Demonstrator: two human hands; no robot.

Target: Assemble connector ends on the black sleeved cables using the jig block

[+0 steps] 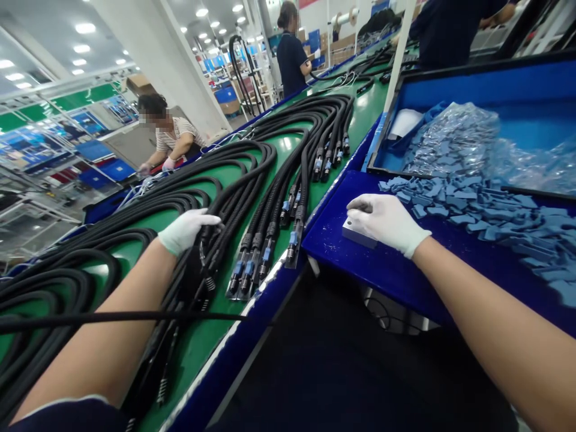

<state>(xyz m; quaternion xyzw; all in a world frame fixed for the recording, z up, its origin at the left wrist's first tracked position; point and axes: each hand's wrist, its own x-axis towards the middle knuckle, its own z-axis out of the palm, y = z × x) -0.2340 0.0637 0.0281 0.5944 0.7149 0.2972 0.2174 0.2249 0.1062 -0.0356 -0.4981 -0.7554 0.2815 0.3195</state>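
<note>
My left hand (191,231), in a white glove, is closed around a black hose (207,235) near its fitting end, above a bundle of similar hoses on the green conveyor. At the corner of the blue side table, my gloved right hand (389,221) has its fingers curled down onto a small grey block (359,235) with a hole in its top. Whether a smaller part sits under those fingertips is hidden. Finished-looking hose ends with blue clips (246,269) lie along the conveyor edge between my hands. Loose blue plastic clips (468,201) are heaped right of my right hand.
Looped black hoses (288,120) run along the green conveyor (288,144). A blue bin (531,90) holding clear plastic bags (468,129) stands behind the clip heap. One person (175,132) works across the line; another (290,54) stands farther back, and a dark-clothed person (450,33) is at upper right.
</note>
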